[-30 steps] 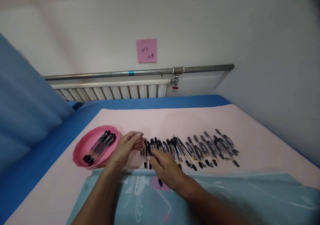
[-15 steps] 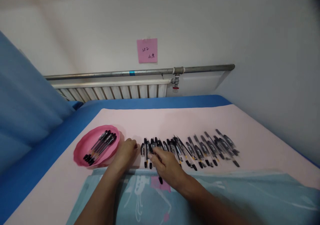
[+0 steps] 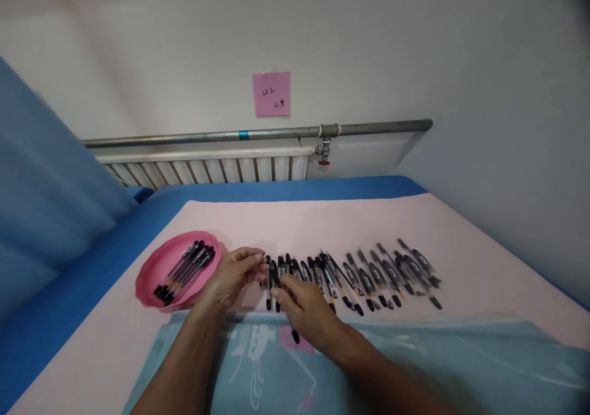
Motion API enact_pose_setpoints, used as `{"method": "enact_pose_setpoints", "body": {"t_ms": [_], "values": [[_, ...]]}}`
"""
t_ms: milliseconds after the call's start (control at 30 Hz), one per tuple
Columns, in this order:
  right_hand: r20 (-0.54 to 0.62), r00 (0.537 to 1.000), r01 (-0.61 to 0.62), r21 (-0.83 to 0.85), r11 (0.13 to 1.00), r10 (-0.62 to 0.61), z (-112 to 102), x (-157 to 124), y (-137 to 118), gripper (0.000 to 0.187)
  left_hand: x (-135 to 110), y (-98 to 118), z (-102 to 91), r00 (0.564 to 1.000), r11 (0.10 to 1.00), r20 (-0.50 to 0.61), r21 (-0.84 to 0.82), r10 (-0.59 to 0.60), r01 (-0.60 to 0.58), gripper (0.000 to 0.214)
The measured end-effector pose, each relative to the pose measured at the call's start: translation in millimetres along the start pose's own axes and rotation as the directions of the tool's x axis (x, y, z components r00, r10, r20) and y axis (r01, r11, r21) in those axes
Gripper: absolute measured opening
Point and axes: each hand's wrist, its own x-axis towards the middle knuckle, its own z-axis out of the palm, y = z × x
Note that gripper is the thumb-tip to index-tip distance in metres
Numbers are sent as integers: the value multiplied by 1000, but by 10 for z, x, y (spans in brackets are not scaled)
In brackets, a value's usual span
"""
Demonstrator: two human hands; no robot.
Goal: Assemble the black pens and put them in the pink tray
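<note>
Black and thin, one plastic pen (image 3: pixel 295 336) is pinched in the right hand (image 3: pixel 304 307). Near it, the left hand (image 3: pixel 234 275) has curled fingers; I cannot tell if they hold anything. More black-and-clear plastic pens (image 3: pixel 391 272) lie to the right, and a round pink dish (image 3: pixel 157 260) with pens sits on the left

Your left hand (image 3: pixel 234 278) and right hand (image 3: pixel 306 304) are bare, with slim, tapered fingers. Your left forearm (image 3: pixel 187 359) and right forearm (image 3: pixel 378 366) are likewise bare throughout their visible length: narrow at the wrist, broader toward the lower edge of the head view.
</note>
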Motion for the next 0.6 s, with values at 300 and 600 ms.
{"method": "enact_pose_setpoints", "body": {"t_ms": [300,600], "values": [[50,999,11,-1,1000,-11,9,4,16,25,39,-44,-6,994,977,87,-197,-67,83,15],[22,1000,11,9,1000,-11,2,10,21,21,-32,-60,91,990,986,123,-146,-63,81,18]]}}
